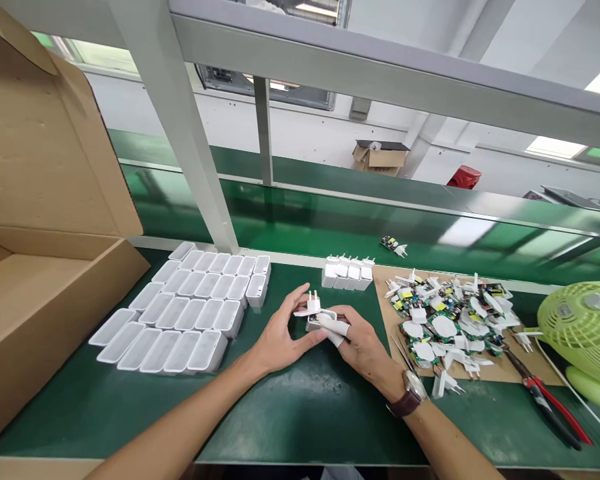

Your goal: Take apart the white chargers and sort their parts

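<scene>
Both hands meet over the green bench, around a small white plug adapter (313, 304) with its two pins pointing up. My left hand (285, 333) has its thumb and fingers closed about the left side of the piece. From the right, my right hand (363, 347), with white finger covers on some fingertips, grips its white casing (314, 325). The fingers hide much of the casing's inside. Just beyond the hands stands a group of white casings with plug pins (349, 272). To the left lie rows of open white plastic casings (180, 313).
A pile of circuit boards with white plugs (445, 327) lies on brown cardboard (385, 300) at right, beside tweezers (405, 353), red-handled pliers (547, 400) and a green fan (583, 333). One board (394, 246) lies at the back. A large carton (55, 287) stands left.
</scene>
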